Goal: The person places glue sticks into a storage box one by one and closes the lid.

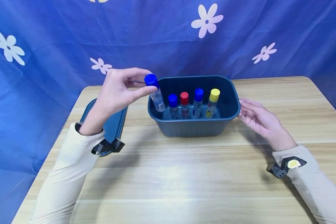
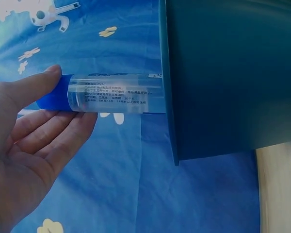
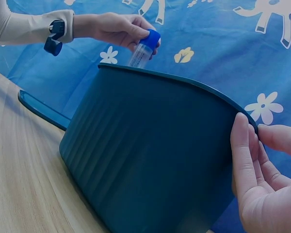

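My left hand pinches a clear glue bottle by its blue cap, thumb on one side and fingers on the other. The bottle tilts slightly, its lower end inside the left end of a dark teal plastic box. In the left wrist view, small printed text covers the bottle's clear body. At the box's right end, my right hand holds the rim between thumb and fingers. Inside stand several similar bottles: two with blue caps, one with a red cap, one with a yellow cap.
A teal lid lies on the wooden table left of the box, partly hidden under my left forearm. Behind the table hangs a blue cloth with white flowers, close to the box's back.
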`<state>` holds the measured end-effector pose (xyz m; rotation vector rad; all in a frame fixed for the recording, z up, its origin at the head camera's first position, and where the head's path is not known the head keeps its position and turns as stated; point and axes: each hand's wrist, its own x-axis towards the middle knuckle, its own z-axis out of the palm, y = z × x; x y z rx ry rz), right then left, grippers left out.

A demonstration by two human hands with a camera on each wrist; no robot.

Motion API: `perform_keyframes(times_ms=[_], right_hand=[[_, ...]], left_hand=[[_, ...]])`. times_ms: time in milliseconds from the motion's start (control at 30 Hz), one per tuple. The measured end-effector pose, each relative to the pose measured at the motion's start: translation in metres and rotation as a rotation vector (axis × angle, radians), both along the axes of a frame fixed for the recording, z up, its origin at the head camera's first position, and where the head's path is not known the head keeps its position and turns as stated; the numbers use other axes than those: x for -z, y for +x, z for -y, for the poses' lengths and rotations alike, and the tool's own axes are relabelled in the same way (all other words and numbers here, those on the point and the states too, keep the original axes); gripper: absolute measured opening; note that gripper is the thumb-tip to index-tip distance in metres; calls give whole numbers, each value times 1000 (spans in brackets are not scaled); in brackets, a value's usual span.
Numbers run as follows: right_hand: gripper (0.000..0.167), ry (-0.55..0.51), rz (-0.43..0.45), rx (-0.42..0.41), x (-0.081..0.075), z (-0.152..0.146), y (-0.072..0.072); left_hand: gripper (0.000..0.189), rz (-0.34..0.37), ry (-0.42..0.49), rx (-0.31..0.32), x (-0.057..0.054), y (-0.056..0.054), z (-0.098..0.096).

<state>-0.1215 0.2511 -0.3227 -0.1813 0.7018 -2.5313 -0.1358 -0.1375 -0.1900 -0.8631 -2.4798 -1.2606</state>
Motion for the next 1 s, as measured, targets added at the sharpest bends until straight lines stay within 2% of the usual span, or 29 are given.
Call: perform_keyframes(times_ms=[333, 700, 1000], right_hand=[[27, 17, -12, 6, 1, -1, -1], [25, 14, -3, 6, 2, 0, -1], [25, 22, -2, 11, 0, 0, 0]], left_hand=[[25, -18, -18, 8, 4, -5, 0], [30, 5, -116, -84, 14, -9, -3], [29, 33, -101, -68, 19, -14, -5]])
